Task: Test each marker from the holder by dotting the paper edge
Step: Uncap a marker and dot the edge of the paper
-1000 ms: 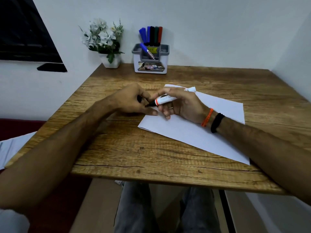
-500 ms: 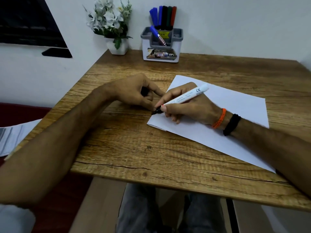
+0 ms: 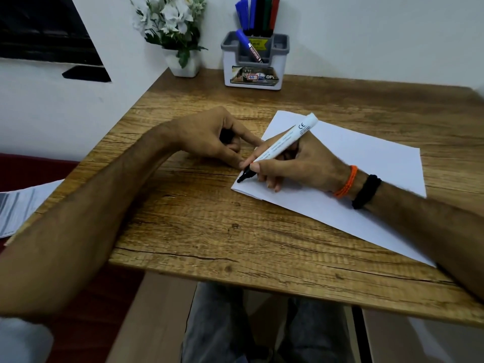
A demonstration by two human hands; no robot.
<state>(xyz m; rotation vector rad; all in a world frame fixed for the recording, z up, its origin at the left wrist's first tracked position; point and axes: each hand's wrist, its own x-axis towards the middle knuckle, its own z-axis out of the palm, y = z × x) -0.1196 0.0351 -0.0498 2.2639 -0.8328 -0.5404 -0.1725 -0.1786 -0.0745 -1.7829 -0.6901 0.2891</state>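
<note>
Since the frame half a second back, the marker [image 3: 282, 148] has tipped steeper and its black tip now sits right at the near-left corner of the paper [image 3: 361, 163], where before it hung just off that corner. I see the right hand [image 3: 293, 163] clamped round the white barrel in a writing grip, thumb and fingers pinching low near the tip, the blunt end pointing up and to the far right. My left hand [image 3: 209, 138] rests on the wooden table [image 3: 209, 231] just left of the sheet, fingers curled round a small dark object I read as the cap [image 3: 226, 134], though most of it is hidden; its fingertips nearly meet the right hand's. The paper lies flat and skewed, running toward the near right under the right forearm. At the far edge the grey-and-white holder [image 3: 254, 74] stands against the wall with several capped markers [image 3: 258, 14] upright and one blue-capped one leaning in its front pocket. A pot of white flowers [image 3: 172, 24] stands to its left.
</note>
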